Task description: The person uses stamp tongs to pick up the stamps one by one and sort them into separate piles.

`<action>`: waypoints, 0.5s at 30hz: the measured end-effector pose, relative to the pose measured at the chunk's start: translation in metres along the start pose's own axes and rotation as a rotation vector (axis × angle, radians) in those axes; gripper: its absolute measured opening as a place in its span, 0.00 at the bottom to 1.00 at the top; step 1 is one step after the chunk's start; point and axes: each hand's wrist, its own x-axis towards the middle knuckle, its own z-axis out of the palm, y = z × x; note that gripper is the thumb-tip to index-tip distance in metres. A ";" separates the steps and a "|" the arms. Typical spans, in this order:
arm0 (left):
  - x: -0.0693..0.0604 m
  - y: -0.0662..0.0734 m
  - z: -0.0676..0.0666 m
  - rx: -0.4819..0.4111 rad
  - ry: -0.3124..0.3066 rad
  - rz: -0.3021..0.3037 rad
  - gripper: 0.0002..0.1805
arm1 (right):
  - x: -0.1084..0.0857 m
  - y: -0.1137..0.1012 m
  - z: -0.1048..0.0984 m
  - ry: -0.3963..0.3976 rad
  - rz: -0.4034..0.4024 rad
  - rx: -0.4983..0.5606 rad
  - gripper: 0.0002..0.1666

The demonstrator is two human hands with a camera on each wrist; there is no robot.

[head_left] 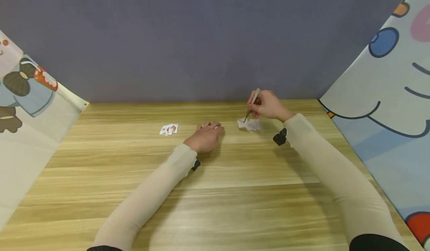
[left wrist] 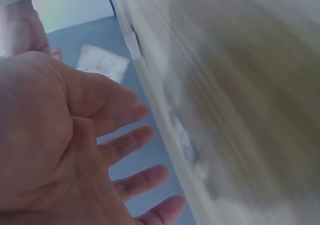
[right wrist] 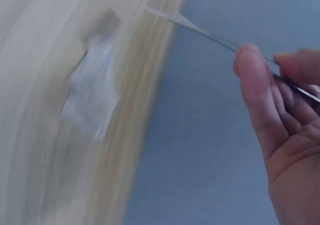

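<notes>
In the head view my right hand (head_left: 267, 104) pinches metal tweezers (head_left: 256, 95) between thumb and fingers, their tips pointing down at a crumpled whitish sheet (head_left: 252, 125). The right wrist view has the tweezers (right wrist: 222, 41) with a small pale bit (right wrist: 184, 21) at their tips, and the sheet (right wrist: 94, 87) lies blurred on the wood. Left of the sheet, my left hand (head_left: 205, 136) is held low at the table with fingers extended. Nothing shows in that hand (left wrist: 75, 130) in the left wrist view. Small printed stickers (head_left: 169, 129) lie overlapping to its left.
The wood-grain table (head_left: 235, 210) ends at a grey upright panel (head_left: 201, 42) behind the hands. Cartoon-printed sheets stand on the left (head_left: 40, 90) and on the right (head_left: 379, 94). A small black device (head_left: 280, 136) sits at the right wrist.
</notes>
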 end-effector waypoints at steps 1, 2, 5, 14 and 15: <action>0.004 0.004 0.000 -0.008 -0.003 0.009 0.26 | 0.000 0.004 -0.004 -0.021 0.022 0.004 0.04; 0.007 0.007 -0.001 -0.015 -0.007 0.017 0.26 | -0.001 0.007 -0.007 -0.038 0.039 0.005 0.05; 0.020 0.019 0.001 -0.007 -0.024 0.035 0.28 | -0.001 0.020 -0.009 -0.071 0.090 0.037 0.03; 0.051 0.050 0.013 0.089 -0.074 0.058 0.31 | -0.012 0.004 -0.008 -0.094 0.123 0.037 0.05; 0.052 0.052 0.014 0.104 -0.079 0.055 0.31 | -0.011 0.008 -0.008 -0.093 0.116 0.040 0.05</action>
